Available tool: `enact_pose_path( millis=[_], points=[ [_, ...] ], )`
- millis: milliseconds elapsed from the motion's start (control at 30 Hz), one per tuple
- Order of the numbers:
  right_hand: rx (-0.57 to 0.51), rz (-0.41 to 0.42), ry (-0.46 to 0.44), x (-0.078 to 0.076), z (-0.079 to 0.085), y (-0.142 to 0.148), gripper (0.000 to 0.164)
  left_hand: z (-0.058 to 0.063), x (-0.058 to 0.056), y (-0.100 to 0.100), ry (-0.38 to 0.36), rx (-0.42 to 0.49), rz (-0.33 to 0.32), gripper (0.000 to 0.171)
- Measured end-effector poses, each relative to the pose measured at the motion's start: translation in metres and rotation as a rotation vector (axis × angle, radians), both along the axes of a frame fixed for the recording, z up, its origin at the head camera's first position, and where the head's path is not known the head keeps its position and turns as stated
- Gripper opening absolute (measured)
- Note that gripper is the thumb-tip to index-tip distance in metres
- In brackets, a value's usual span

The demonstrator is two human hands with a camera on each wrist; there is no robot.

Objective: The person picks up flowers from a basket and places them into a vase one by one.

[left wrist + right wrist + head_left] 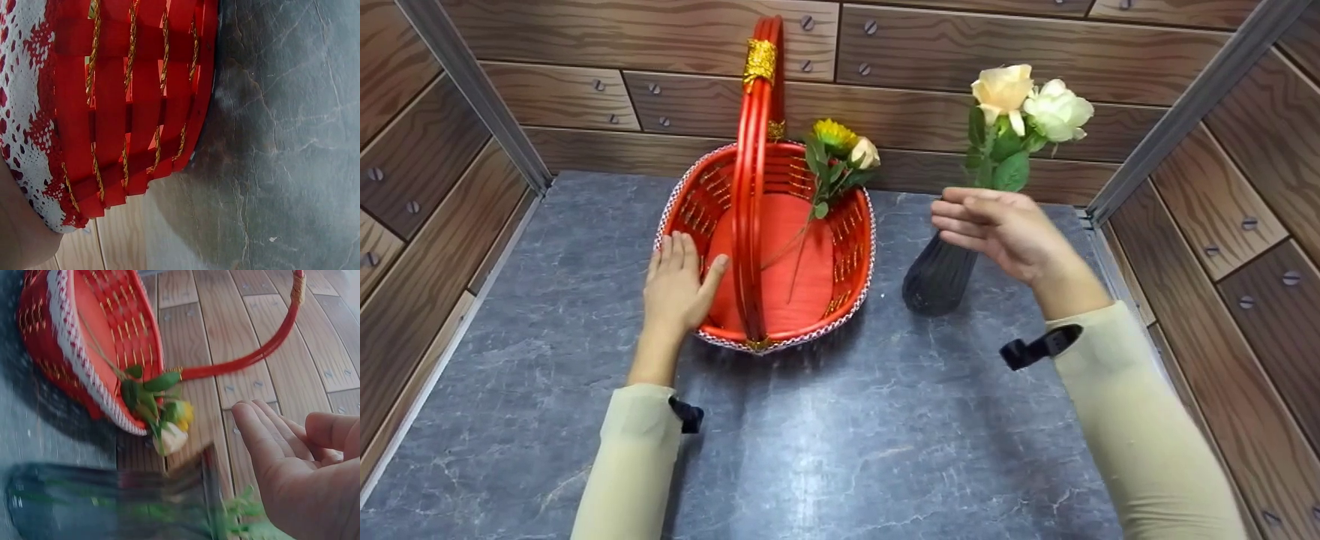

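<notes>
A red woven basket [810, 307] with a tall handle and lace-trimmed rim stands left of centre. My left hand [679, 289] rests on its left rim, fingers straight, thumb spread toward the inside. Inside the basket lean a yellow flower [834, 135] and a cream rose [865, 153], heads over the far right rim. To the right stands a dark translucent vase [936, 281] holding a peach rose [1003, 88] and a whitish rose [1057, 111]. My right hand [1009, 232], fingers extended, is beside the vase's upper part and partly hides it; the right wrist view shows nothing in it.
Everything stands on a grey marbled tabletop [810, 442]. Wood-patterned panels [930, 45] rise behind and at both sides, with grey metal posts [1185, 112] at the corners. The basket's handle [750, 187] arches high over its middle.
</notes>
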State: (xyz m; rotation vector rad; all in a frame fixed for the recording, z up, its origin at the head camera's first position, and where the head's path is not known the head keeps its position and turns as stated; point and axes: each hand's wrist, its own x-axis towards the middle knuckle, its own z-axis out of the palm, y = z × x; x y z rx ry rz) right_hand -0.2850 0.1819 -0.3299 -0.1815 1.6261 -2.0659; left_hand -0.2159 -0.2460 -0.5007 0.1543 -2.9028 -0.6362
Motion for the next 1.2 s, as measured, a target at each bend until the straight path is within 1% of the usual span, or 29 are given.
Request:
enact_pose_path(
  millis=[233, 367, 533, 600, 700, 833, 1000, 1200],
  points=[
    [0.010, 0.007, -0.029, -0.001, -0.012, -0.026, 0.048, 0.001, -0.002, 0.001, -0.012, -0.004, -0.005, 0.092],
    [-0.010, 0.025, -0.028, -0.001, -0.019, -0.039, 0.046, 0.002, -0.002, 0.002, -0.017, -0.006, -0.011, 0.093],
    [-0.050, 0.043, -0.038, -0.005, -0.027, -0.056, 0.047, 0.002, 0.000, 0.001, -0.024, -0.005, -0.012, 0.094],
    [-0.067, 0.040, -0.048, -0.006, -0.030, -0.063, 0.046, 0.002, 0.001, 0.001, -0.027, -0.007, -0.010, 0.094],
    [-0.084, 0.019, -0.064, -0.009, -0.034, -0.074, 0.044, 0.002, 0.000, 0.000, -0.016, -0.007, -0.005, 0.094],
    [-0.100, 0.017, -0.086, -0.012, -0.040, -0.089, 0.043, 0.002, -0.001, 0.000, 0.002, -0.003, 0.001, 0.092],
    [-0.101, 0.026, -0.104, -0.014, -0.050, -0.101, 0.044, 0.000, -0.001, -0.001, -0.010, 0.004, -0.004, 0.094],
    [-0.116, -0.009, -0.150, -0.016, -0.062, -0.113, 0.044, 0.000, -0.001, 0.001, -0.009, 0.006, -0.001, 0.094]
  ],
)
